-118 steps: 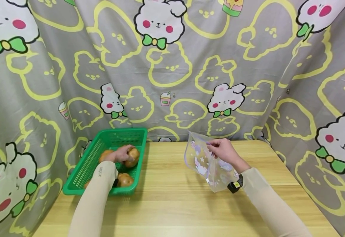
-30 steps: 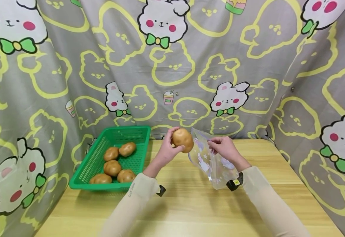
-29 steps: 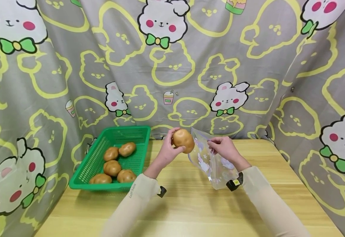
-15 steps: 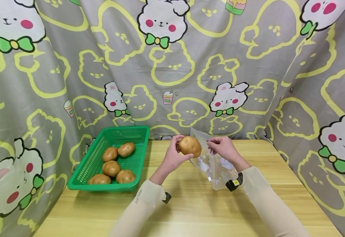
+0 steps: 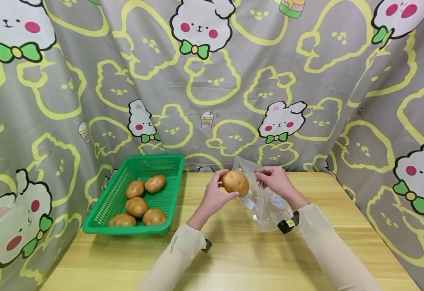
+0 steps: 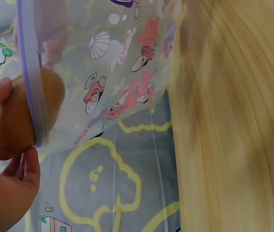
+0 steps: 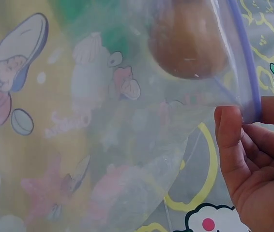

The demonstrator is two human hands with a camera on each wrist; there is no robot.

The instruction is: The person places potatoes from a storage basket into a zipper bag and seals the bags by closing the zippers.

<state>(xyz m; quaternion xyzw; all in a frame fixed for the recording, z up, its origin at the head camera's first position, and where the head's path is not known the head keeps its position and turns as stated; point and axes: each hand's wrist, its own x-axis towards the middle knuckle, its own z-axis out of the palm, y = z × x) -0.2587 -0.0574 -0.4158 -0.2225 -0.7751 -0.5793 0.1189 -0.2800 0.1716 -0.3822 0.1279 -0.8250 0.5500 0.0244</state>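
Bagging, apparently, we grip a potato [image 5: 235, 184] in left fingers [image 6: 32, 166], pinch the bag [image 5: 270, 214] with right fingers [image 7: 230, 130]; lowering seems next.

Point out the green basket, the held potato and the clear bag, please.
Green basket [image 5: 126, 230], head view: near rim.
Held potato [image 5: 235, 183], head view: middle of its visible side.
Clear bag [image 6: 105, 72], left wrist view: printed side.
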